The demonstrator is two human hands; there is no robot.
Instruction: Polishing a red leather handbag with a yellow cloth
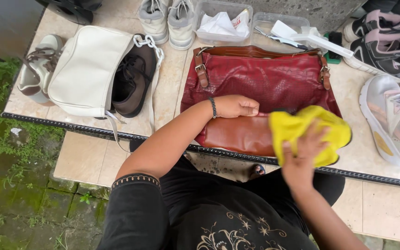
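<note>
Head view showed a dark red crocodile-textured handbag (260,81) with a smooth brown lower panel lying flat on the tiled desk (172,88). Left hand (235,106) pressed on it, fingers curled around nothing, while right hand (302,155) clutched a yellow cloth (302,129) against its right end.

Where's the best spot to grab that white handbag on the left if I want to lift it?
Grip the white handbag by its chunky chain link at the top right corner, coming from above. The chain lies exposed over the brown shoe, while the bag's body is broad, flat and smooth, offering the fingers little to close around.
</note>
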